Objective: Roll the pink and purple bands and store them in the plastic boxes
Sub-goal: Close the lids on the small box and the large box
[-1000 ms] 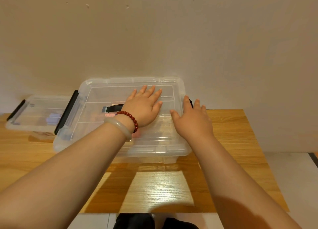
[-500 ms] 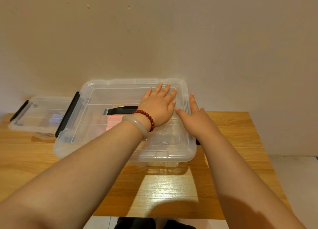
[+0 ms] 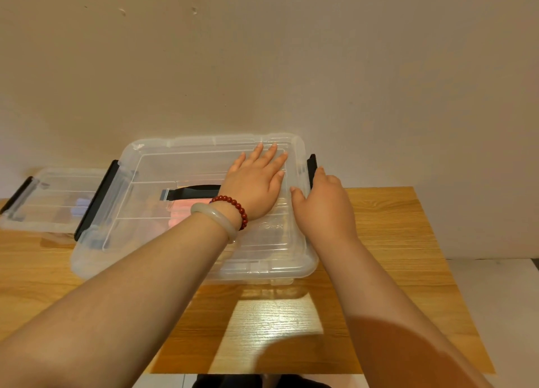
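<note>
— What's in those clear boxes?

— There are 2 of them on the table. The big box sits in the middle with its lid on. Through the plastic I can see the pink bands rolled up near the centre. Just behind them lies a black strap with a striped end (what it belongs to, I can't say).

— And the other one?

— The small box is off to the left by the wall, with its right end hidden behind the big one. The purple band shows inside, close to that hidden end, but it's too hazy to tell whether it's rolled.

— Where are the hands?

— Both are on the big box. The left hand lies flat on the right half of the lid, fingers straight and slightly spread, holding nothing. Its wrist wears a red bead bracelet and a pale bangle. The right hand is at the box's right end, with the thumb on the lid's edge. Its fingers bend down over the side, just beside the right latch. I can't tell whether they actually grip anything there.

— Any other latches?

— The big box has a black left latch. There's 1 more, the small box's latch, at that box's far left end.
</note>
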Demonstrator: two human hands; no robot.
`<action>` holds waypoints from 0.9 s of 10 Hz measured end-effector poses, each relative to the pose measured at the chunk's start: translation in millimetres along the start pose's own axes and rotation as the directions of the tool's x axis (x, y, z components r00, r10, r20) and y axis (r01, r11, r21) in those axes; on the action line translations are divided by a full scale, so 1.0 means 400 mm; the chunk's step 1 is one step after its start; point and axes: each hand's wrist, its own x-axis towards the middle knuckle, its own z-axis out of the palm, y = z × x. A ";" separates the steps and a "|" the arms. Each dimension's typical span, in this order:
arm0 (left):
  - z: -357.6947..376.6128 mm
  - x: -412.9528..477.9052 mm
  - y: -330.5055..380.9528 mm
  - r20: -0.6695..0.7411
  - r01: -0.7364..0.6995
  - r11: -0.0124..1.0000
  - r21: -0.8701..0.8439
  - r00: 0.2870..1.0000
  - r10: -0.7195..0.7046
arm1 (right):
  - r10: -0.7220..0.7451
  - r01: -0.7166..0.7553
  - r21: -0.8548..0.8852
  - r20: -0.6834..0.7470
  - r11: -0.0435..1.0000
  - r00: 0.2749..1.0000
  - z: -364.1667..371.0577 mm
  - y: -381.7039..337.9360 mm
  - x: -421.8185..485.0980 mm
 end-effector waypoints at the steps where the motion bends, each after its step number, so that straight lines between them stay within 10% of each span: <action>1: 0.003 0.001 -0.001 -0.007 0.003 1.000 -0.004 1.000 -0.003 | 0.030 -0.034 0.083 0.054 0.996 0.998 0.000 -0.007 0.006; 9: 0.005 -0.001 -0.003 -0.025 -0.007 0.999 -0.033 1.000 0.006 | -0.008 0.023 -0.152 0.095 0.988 0.995 0.001 -0.040 0.001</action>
